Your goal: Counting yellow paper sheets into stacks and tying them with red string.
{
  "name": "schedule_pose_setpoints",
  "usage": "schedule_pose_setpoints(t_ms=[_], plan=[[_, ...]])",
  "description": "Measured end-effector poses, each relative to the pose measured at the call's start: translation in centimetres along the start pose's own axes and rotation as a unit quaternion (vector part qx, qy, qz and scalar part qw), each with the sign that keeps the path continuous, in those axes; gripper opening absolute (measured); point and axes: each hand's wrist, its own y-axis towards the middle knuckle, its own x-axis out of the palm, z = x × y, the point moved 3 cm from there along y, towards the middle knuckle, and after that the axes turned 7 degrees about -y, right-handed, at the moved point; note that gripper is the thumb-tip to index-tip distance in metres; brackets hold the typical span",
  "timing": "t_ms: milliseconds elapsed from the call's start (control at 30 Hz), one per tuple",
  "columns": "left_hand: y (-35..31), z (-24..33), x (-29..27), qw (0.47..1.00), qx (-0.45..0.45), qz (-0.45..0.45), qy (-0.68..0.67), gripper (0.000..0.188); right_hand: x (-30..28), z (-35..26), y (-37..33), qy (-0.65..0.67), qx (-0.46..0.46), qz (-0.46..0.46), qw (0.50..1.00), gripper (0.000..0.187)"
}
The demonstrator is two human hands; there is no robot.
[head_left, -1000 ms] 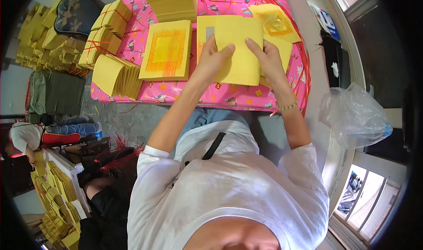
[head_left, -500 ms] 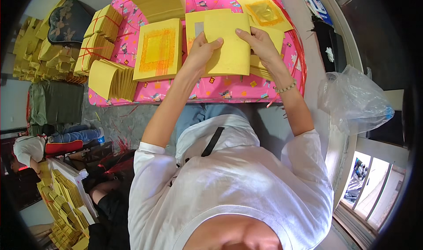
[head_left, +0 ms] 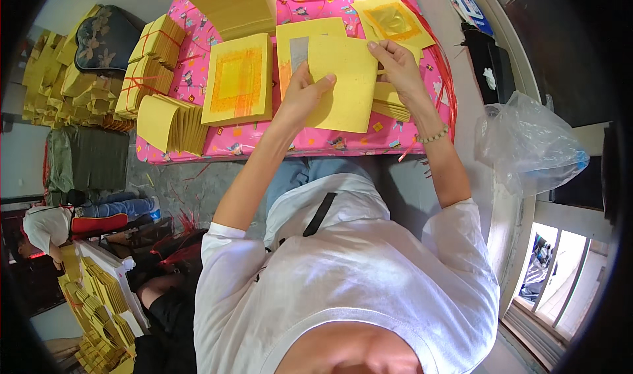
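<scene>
A folded yellow paper sheet (head_left: 343, 87) is held between my two hands above the pink table. My left hand (head_left: 304, 94) grips its left edge, thumb on top. My right hand (head_left: 400, 71) pinches its upper right corner. Behind it lies a yellow sheet with a silver patch (head_left: 300, 52), partly covered by the folded one. Just left of my left hand sits a thick stack of yellow paper with an orange-bordered square (head_left: 236, 77). Folded yellow papers (head_left: 391, 104) lie below my right hand, and another sheet with a gold square (head_left: 395, 19) is beyond it.
Folded yellow papers (head_left: 171, 123) and red-tied bundles (head_left: 146, 81) line the left of the pink tablecloth (head_left: 323, 140). Red strips (head_left: 443, 64) run along its right edge. A clear plastic bag (head_left: 531, 146) hangs at right. Another person (head_left: 49, 226) works at a paper-laden table lower left.
The folded sheet has come nearer to me and tilted, uncovering more of the sheet with the silver patch. My right hand has shifted slightly, now pinching the folded sheet's upper corner.
</scene>
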Motion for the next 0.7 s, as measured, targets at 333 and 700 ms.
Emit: schedule_pose_setpoints(t_ms=[333, 700], plan=[[-0.2, -0.1, 0.2, 0.999, -0.018, 0.0, -0.031, 0.04, 0.6, 0.8, -3.6, -0.016, 0.021, -0.068, 0.997, 0.03], [0.6, 0.1, 0.9, 1.0, 0.007, 0.004, -0.024, 0.037, 0.2, 0.8, -5.2, -0.014, 0.041, -0.099, 0.994, 0.03]])
